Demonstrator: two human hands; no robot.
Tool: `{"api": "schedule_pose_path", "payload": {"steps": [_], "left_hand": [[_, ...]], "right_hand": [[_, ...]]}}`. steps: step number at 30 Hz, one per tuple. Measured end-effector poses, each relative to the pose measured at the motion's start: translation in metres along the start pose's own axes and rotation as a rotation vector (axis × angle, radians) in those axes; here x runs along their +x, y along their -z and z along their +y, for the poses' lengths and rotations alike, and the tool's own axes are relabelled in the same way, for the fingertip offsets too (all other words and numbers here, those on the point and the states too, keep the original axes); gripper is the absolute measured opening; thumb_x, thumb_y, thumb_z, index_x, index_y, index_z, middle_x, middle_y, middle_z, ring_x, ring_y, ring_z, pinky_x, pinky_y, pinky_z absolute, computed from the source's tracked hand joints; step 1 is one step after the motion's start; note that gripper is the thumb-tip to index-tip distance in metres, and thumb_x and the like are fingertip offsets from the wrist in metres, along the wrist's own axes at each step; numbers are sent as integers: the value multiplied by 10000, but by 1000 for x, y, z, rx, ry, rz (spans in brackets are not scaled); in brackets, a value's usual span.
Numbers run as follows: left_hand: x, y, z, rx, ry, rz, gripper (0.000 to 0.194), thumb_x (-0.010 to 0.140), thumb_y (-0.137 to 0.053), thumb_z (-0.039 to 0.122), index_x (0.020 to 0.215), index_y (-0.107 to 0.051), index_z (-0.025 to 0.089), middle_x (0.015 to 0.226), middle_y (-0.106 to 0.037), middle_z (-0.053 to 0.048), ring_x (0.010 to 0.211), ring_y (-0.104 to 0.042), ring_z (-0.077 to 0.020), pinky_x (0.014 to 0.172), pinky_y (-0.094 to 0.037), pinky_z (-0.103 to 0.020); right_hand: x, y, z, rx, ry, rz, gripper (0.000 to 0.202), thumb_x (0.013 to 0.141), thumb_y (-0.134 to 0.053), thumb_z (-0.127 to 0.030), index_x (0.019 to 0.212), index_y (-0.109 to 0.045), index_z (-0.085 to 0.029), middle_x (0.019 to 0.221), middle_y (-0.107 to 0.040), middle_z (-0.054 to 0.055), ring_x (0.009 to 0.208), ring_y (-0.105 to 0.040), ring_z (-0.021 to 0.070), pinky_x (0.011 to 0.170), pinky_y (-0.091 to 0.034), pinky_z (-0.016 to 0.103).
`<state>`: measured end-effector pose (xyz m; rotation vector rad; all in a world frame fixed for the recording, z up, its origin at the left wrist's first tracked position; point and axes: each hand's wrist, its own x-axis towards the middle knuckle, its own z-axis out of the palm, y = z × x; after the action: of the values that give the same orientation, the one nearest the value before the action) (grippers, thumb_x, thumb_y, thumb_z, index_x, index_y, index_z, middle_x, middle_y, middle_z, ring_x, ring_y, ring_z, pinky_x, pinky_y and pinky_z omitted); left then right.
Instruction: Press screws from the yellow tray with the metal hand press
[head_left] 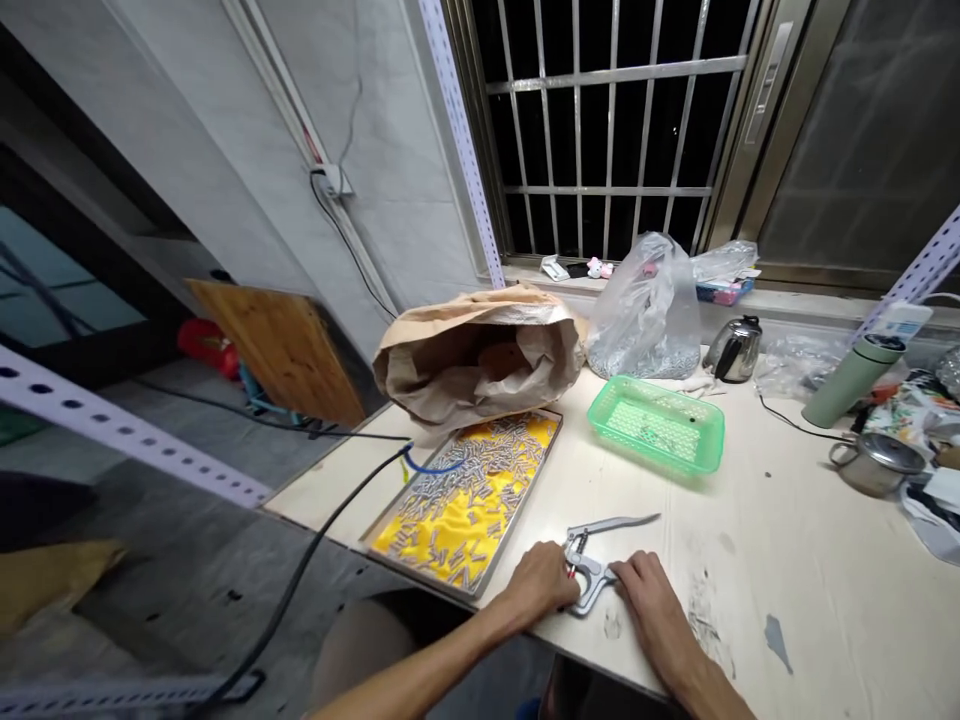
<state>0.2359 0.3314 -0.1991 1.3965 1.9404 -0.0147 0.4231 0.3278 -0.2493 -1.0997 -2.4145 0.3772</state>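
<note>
A grey metal hand-press plier (592,572), with a C-shaped frame, a spring and a long handle, lies at the table's front edge. My left hand (541,583) is closed around its left side, by the spring and a small red part. At the other end of the frame, my right hand (649,592) pinches the short grey arm with its fingertips. Whether a small piece sits in the jaw is hidden by my left fingers. Left of my hands, a shallow tray (517,510) lined with yellow cloth holds many small grey metal pins (480,462).
Behind the tray lies an open brown paper sack (480,355). A green plastic basket (656,425) and a filled clear bag (645,315) stand further back. Rightward are a kettle (735,350), a green bottle (851,385) and a steel cup (877,465). A black cable (300,570) crosses the left edge.
</note>
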Motion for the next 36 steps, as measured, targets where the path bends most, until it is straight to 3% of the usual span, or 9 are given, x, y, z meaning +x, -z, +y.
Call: {"api": "schedule_pose_path", "payload": {"steps": [3, 8, 13, 17, 21, 24, 27, 31, 36], "left_hand": [[2, -4, -6, -304, 95, -115, 92, 690, -521, 131, 603, -545, 143, 470, -493, 21, 434, -521, -123, 413, -385, -195], [7, 5, -8, -545, -69, 223, 105, 751, -524, 127, 660, -578, 124, 518, -504, 53, 365, -466, -64, 355, -336, -152], [5, 63, 59, -806, -349, 453, 159, 810, -584, 238, 796, -682, 115, 605, -585, 23, 419, -500, -57, 398, -400, -154], [18, 116, 86, -604, -631, 718, 367, 744, -720, 247, 1100, -672, 169, 934, -663, -38, 603, -574, -69, 600, -492, -199], [44, 134, 30, -277, -432, 796, 173, 844, -595, 203, 944, -729, 162, 903, -693, -56, 788, -619, -137, 754, -468, -241], [57, 125, -35, -61, -149, 675, 200, 842, -544, 171, 795, -735, 138, 835, -698, -65, 807, -622, -181, 719, -446, -254], [60, 107, -79, 61, -91, 533, 200, 822, -527, 151, 789, -724, 134, 844, -694, -59, 807, -616, -177, 705, -428, -249], [59, 91, -95, 143, -182, 453, 223, 855, -495, 181, 826, -714, 151, 892, -671, -50, 817, -605, -160, 700, -416, -239], [47, 93, -101, 172, -204, 446, 226, 866, -481, 178, 835, -703, 159, 882, -657, -49, 813, -600, -158, 709, -420, -238]], "right_hand": [[0, 0, 5, 39, -31, -8, 252, 930, -382, -116, 1068, -558, -231, 898, -550, 48, 842, -529, 186, 718, -485, 328], [0, -3, 11, -7, -32, -38, 254, 933, -376, -121, 1055, -568, -233, 870, -547, 42, 804, -512, 180, 683, -465, 318], [-2, -3, 12, 7, -5, -11, 229, 946, -373, -174, 1056, -567, -226, 873, -548, 50, 789, -511, 180, 675, -466, 315], [-1, -1, 16, 22, 18, -24, 246, 962, -364, -238, 1118, -554, -242, 869, -545, 57, 787, -519, 188, 682, -474, 328], [-1, -3, 19, 3, 31, -32, 247, 959, -379, -259, 1134, -553, -244, 879, -550, 64, 785, -520, 193, 692, -472, 335], [-3, -5, 21, -11, 40, -31, 253, 955, -385, -259, 1142, -555, -245, 875, -555, 64, 787, -519, 193, 687, -469, 325], [-4, -7, 24, -24, 60, -38, 268, 958, -375, -273, 1159, -551, -251, 870, -551, 66, 780, -512, 196, 672, -466, 321], [-5, -13, 31, -50, 74, -46, 284, 960, -374, -303, 1185, -538, -242, 882, -543, 71, 783, -498, 199, 693, -463, 335], [-5, -19, 36, -70, 114, 18, 296, 968, -349, -338, 1173, -539, -241, 851, -527, 65, 749, -481, 195, 677, -454, 334]]}}
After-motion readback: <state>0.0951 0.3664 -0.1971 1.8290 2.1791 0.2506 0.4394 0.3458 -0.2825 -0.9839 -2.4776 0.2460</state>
